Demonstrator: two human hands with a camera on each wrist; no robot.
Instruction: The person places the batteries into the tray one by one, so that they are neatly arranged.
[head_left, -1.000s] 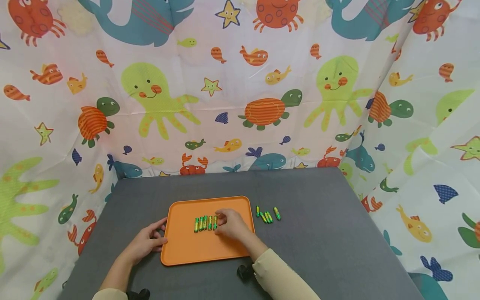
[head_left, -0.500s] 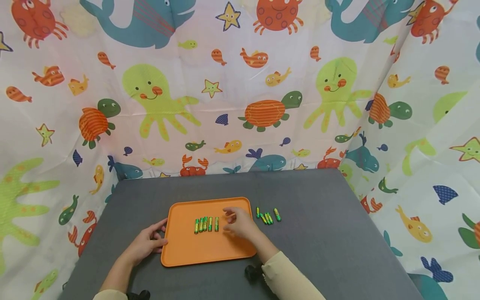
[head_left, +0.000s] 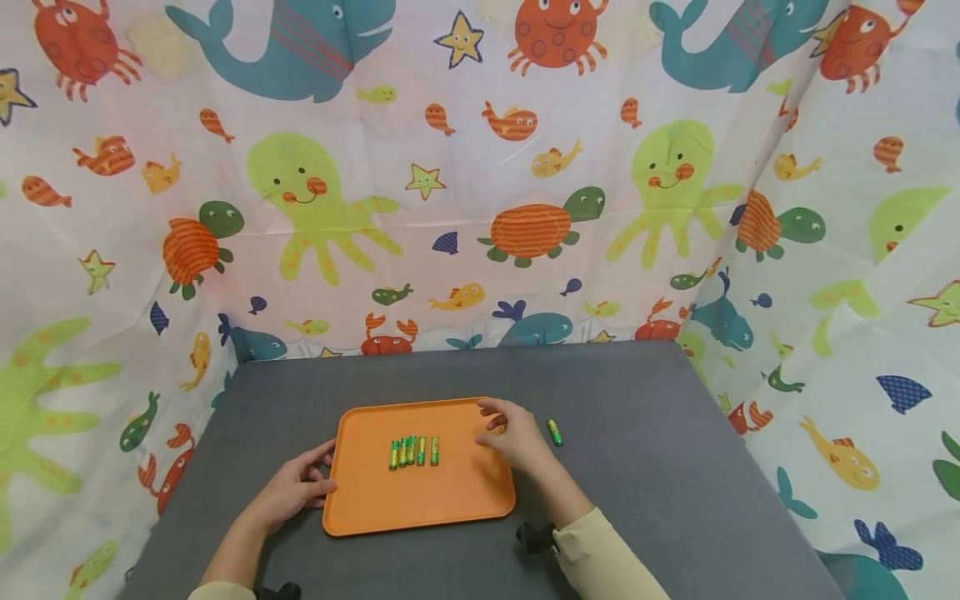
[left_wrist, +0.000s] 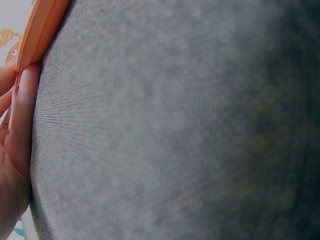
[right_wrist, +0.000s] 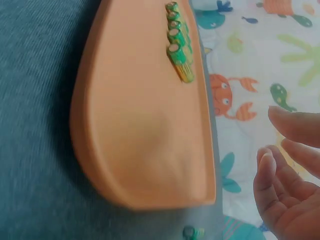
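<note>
Drew the right hand (head_left: 513, 437), fingers loose and empty, off the five batteries (head_left: 413, 452) rowed on the orange tray (head_left: 420, 504) toward loose batteries (head_left: 554, 432) on the worktop (head_left: 645, 483); kept left hand (head_left: 294, 490) resting open against tray's edge.

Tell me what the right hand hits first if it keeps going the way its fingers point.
Probably the loose batteries on the grey table, just beyond the right hand; depth is hard to judge.

Smooth matt plastic tray (head_left: 390, 508), woven grey cloth table (head_left: 660, 467), glossy batteries (head_left: 412, 451).
</note>
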